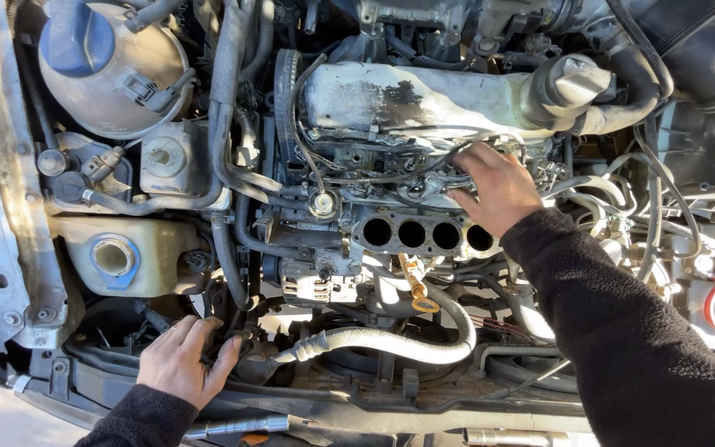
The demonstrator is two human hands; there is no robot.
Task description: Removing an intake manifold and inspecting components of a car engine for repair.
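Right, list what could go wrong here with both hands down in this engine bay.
1. The four open round ports in the engine block sit uncovered just below the right hand; loose dirt or a small part could drop in.
2. That hand's fingers press among thin black wires, which might snag or pull loose.
3. The left hand rests low beside hoses and metal edges, so scrapes seem possible.

Grimy engine head [424, 157], four open round ports in a row, wires tangled on top.
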